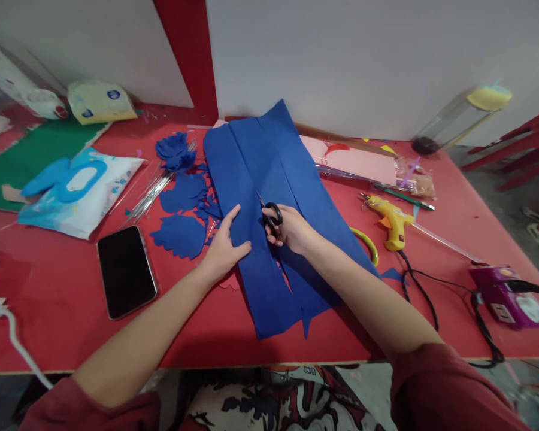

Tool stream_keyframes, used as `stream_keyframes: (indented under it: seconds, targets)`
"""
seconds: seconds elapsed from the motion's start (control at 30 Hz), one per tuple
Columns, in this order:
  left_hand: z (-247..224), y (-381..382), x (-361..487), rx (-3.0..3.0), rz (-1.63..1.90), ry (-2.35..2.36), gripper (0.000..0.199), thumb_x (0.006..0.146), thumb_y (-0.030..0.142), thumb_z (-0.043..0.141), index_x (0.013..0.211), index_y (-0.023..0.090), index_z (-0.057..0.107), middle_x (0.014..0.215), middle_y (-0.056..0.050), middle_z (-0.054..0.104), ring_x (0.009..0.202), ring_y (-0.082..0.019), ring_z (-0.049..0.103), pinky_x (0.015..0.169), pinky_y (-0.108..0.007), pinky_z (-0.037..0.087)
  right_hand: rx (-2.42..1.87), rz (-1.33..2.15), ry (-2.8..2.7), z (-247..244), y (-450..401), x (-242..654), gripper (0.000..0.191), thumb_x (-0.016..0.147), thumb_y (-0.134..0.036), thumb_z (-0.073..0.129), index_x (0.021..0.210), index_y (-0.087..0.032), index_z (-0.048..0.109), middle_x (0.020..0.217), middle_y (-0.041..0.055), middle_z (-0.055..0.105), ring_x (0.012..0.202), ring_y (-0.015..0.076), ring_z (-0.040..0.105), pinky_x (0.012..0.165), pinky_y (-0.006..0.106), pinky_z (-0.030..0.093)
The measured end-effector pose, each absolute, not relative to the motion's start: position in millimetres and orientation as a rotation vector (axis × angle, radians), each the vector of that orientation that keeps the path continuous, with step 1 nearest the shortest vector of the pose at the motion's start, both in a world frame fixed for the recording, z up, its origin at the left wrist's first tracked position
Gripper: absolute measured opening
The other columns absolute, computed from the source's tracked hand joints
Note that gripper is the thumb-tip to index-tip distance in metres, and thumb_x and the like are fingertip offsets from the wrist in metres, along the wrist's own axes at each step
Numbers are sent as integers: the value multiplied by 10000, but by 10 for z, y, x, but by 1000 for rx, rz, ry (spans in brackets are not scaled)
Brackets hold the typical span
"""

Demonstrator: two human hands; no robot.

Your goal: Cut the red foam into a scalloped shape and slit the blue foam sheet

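Note:
A large blue felt sheet (260,149) lies on the red table, with a long slit running up from its near edge. My right hand (290,230) is closed around the black handles of a pair of scissors (273,216), whose blades point away from me over the sheet. My left hand (227,248) rests on the left edge of the felt, thumb and fingers apart, holding nothing. Left of it lie cut blue petal shapes (179,236) and small scraps. A layered blue felt flower (175,151) sits behind them.
Silvery wires (150,194), a phone (126,272) and a wipes pack (83,191) lie at left. On the right are a yellow glue gun (391,221) with its cord, a purple power box (509,296), a yellow ring-shaped piece (366,244) and pink sheets (354,160).

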State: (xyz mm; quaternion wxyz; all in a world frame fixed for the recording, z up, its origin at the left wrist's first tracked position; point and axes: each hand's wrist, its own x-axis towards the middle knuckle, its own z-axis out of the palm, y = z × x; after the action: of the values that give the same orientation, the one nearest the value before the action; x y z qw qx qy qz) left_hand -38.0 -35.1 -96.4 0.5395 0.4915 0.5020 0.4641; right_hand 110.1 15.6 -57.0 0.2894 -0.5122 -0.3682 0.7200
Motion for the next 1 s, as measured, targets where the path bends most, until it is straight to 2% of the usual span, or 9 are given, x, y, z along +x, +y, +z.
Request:
stream_keyframes:
  seconds: [0.1, 0.23, 0.33, 0.4, 0.5, 0.6, 0.67, 0.87, 1.0]
  targets:
    - [-938, -340, -407, 1147, 1072, 1159, 735, 648, 167, 599, 1337, 171, 345, 1414, -113, 384, 1253, -256, 428, 1051, -424, 362, -1373, 1925, -997, -559, 171, 1143, 206, 828, -272, 529, 712, -199, 375, 367, -55, 480, 262, 83, 433, 247, 136, 218]
    - [-872, -289, -488, 1130, 1025, 1145, 566, 669, 166, 559, 1231, 190, 501, 1343, -77, 476, 1210, -263, 462, 1029, -421, 378, -1376, 1961, -1016, -546, 188, 1223, 163, 827, -238, 495, 719, -198, 379, 382, -42, 498, 259, 87, 435, 243, 143, 211]
    - [-843, -203, -540, 1059, 1010, 1136, 530, 678, 199, 571, 1207, 204, 533, 1255, -76, 541, 1014, -238, 587, 913, -420, 468, -1379, 1994, -1048, -548, 200, 1281, 154, 825, -233, 487, 719, -201, 380, 381, -42, 500, 260, 93, 437, 242, 145, 210]
    - [-855, -132, -549, 985, 1032, 1094, 564, 668, 208, 599, 1225, 191, 513, 1246, -88, 544, 923, -213, 618, 869, -419, 493, -1375, 2004, -1070, -554, 206, 1308, 156, 823, -234, 486, 715, -202, 379, 378, -42, 498, 261, 95, 438, 241, 146, 212]
    - [-922, -44, -538, 929, 1060, 1078, 704, 650, 202, 641, 1313, 167, 408, 1296, -121, 518, 1014, -239, 601, 941, -448, 453, -1371, 1999, -1102, -566, 209, 1325, 187, 807, -260, 521, 704, -202, 377, 383, -41, 503, 267, 97, 444, 243, 148, 225]
    - [-1006, -11, -533, 1021, 1093, 1097, 781, 655, 214, 671, 1360, 171, 338, 1409, -123, 403, 1215, -272, 473, 1018, -457, 394, -1353, 2003, -1111, -582, 205, 1324, 253, 779, -317, 577, 688, -204, 370, 395, -44, 509, 279, 97, 455, 251, 150, 246]
    - [-1045, -13, -539, 1092, 1087, 1118, 778, 680, 226, 663, 1373, 165, 316, 1444, -122, 351, 1276, -276, 405, 1044, -461, 366, -1340, 2029, -1097, -595, 202, 1322, 268, 783, -353, 576, 685, -204, 376, 406, -43, 516, 295, 101, 475, 263, 155, 275]
    - [-1083, -12, -577, 1249, 1056, 1214, 719, 725, 275, 636, 1368, 169, 333, 1471, -110, 304, 1352, -265, 284, 1103, -453, 269, -1377, 2131, -1004, -613, 201, 1308, 298, 853, -418, 478, 670, -185, 445, 419, -26, 529, 327, 104, 504, 294, 169, 328]
    - [-1087, -2, -594, 1350, 1065, 1239, 733, 722, 293, 642, 1366, 129, 333, 1466, -138, 304, 1355, -256, 276, 1123, -431, 222, -1374, 2137, -934, -619, 176, 1273, 339, 870, -454, 447, 664, -185, 452, 423, -22, 528, 335, 106, 513, 298, 173, 341]
